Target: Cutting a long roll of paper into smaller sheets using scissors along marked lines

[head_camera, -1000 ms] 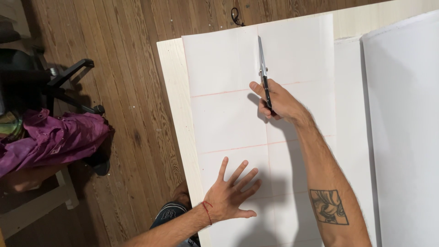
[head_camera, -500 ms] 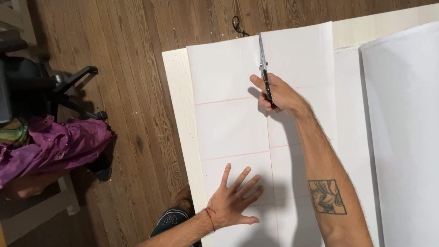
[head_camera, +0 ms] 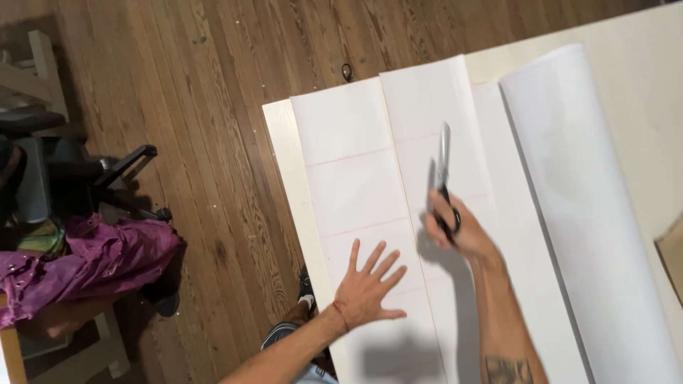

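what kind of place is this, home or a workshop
Probably a room at home used for craft work: a worn wooden floor, an office chair heaped with purple cloth, and a pale board table spread with white paper sheets.

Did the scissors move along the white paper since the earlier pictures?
Yes. The scissors in the right hand now lie past the upper red line on the white paper, nearer the person; earlier they crossed it.

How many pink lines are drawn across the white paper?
3 pink lines on the white paper: one near the far end, one midway, one faint beside the left hand. The hands may hide others.
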